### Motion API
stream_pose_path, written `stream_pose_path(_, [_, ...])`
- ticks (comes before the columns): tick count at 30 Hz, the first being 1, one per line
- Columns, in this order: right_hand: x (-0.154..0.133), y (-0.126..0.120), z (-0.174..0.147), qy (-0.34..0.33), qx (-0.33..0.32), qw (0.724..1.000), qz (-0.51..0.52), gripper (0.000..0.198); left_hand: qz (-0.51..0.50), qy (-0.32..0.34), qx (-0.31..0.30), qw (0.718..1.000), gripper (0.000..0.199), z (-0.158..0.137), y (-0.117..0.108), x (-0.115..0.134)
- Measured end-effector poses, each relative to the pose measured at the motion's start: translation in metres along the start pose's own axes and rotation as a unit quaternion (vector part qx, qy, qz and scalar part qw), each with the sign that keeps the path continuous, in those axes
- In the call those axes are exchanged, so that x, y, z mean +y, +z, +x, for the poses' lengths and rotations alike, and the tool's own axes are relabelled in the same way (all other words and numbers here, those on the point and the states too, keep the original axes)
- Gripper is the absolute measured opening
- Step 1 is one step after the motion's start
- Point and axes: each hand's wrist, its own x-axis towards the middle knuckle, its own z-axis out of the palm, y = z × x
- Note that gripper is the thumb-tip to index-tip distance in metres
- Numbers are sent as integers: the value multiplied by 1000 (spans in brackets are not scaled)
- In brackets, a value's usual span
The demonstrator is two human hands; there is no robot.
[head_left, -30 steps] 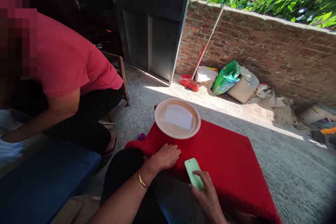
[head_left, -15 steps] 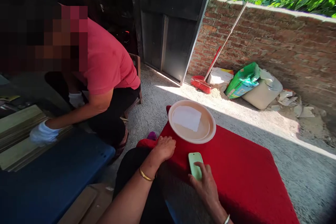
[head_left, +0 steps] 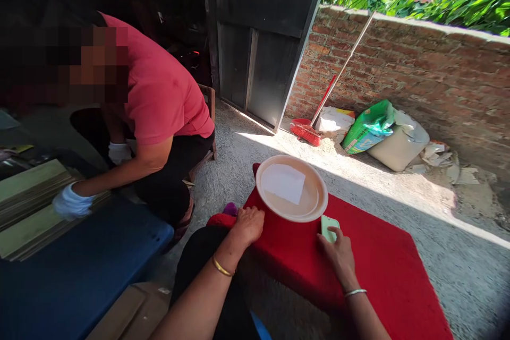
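Observation:
A pale green, flat, rounded rectangular piece (head_left: 329,227) lies on the red-covered bench (head_left: 382,260), beside the basin. My right hand (head_left: 340,255) grips its near end, thumb on one side and fingers on the other, and hides part of it. My left hand (head_left: 249,224) rests on the bench's left edge with its fingers curled; what is under them, if anything, is hidden. A round pale pink basin (head_left: 274,212) sits near the bench's far end. In it lies a white rectangular sheet (head_left: 283,183), apparently under clear water.
At left a co-worker in a red shirt (head_left: 159,85) bends over stacked boards (head_left: 35,183), wearing white gloves (head_left: 74,203). A dark blue surface (head_left: 91,255) stands between us. Behind are a metal door (head_left: 274,58), broom (head_left: 308,133), bags (head_left: 368,127) and brick wall (head_left: 434,74).
My right hand has moved away from me and rightward with the green piece, to beside the basin. My left hand has stayed in place. The co-worker's gloved hand has shifted slightly.

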Motion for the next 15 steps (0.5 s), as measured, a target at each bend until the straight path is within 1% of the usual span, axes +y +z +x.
stream_pose_path(2, [-17,18,-28,-46,-32,998,7,47,5,2,0,1000,35,2,2,1])
stream_pose_path(4, [-31,32,-62,-121,-106,987,28,38,12,4,0,1000,35,3,4,0])
stream_pose_path(6, [-34,33,-89,-186,-199,961,56,34,18,8,-2,1000,34,3,6,0])
stream_pose_path(7, [-29,28,-96,-200,-228,950,71,32,19,11,-3,1000,33,3,6,0])
stream_pose_path(8, [-20,19,-99,-200,-235,948,84,32,20,13,-3,1000,32,2,7,1])
stream_pose_path(9, [-7,7,-97,-189,-216,953,95,33,20,17,-1,1000,31,1,8,3])
stream_pose_path(10, [10,-7,-91,-165,-173,966,101,36,21,24,0,999,30,-1,9,5])
stream_pose_path(12, [52,-42,-72,-83,-47,992,79,45,24,46,1,999,29,-5,12,13])
stream_pose_path(13, [74,-59,-61,-33,14,998,54,46,26,61,2,998,29,-7,15,18])
stream_pose_path(14, [93,-74,-52,9,67,998,19,45,29,75,3,997,29,-9,18,24])
stream_pose_path(15, [109,-87,-45,43,106,993,-14,42,32,85,3,996,29,-10,22,29])
